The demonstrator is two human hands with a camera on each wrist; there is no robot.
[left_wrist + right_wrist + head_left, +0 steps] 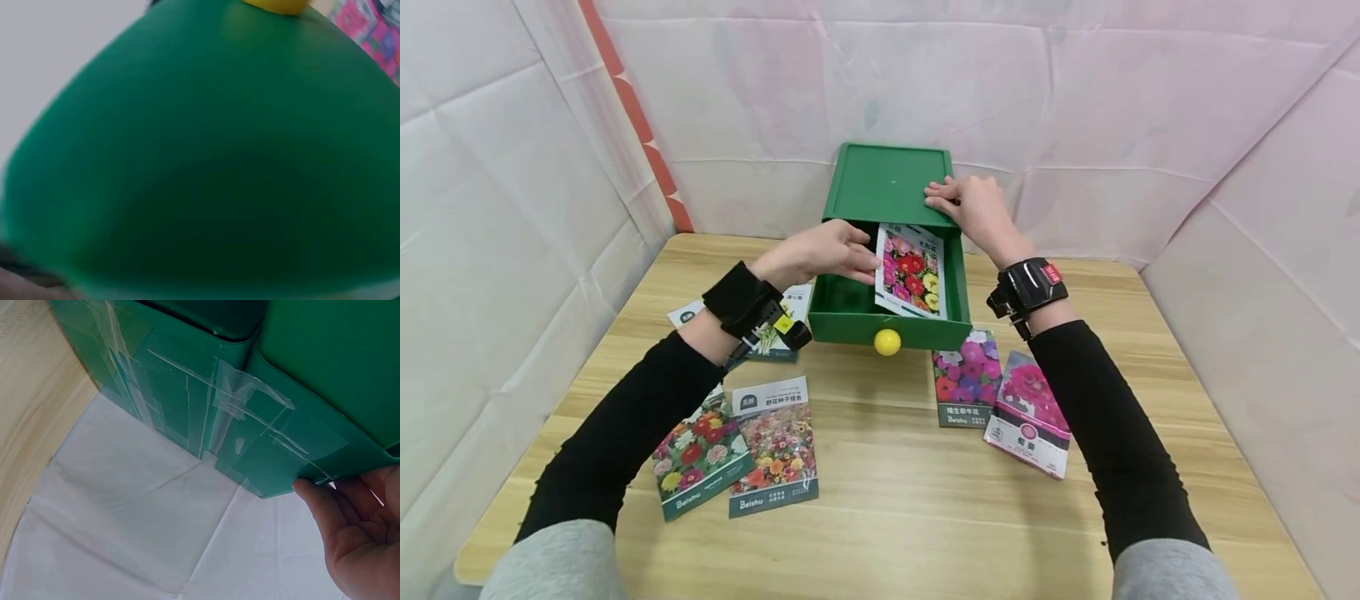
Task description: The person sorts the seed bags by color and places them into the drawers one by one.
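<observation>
wooden table [887,500] | green drawer box [887,179] | five seed packets [773,446] flat

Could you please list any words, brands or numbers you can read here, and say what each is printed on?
"Beishu": foot of the left seed packet.
"Beishu": foot of the packet beside it; its Chinese heading is too small to read.
"Beishu": purple-flower packet.
Pink packet and packet over the drawer: print too small to read.

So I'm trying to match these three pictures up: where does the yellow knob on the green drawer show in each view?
Head: the yellow knob sits at centre, on the drawer's front wall.
Left wrist: top edge, right of middle, cut off and blurred.
Right wrist: not in it.
Shared landmark: the green drawer box.
</observation>
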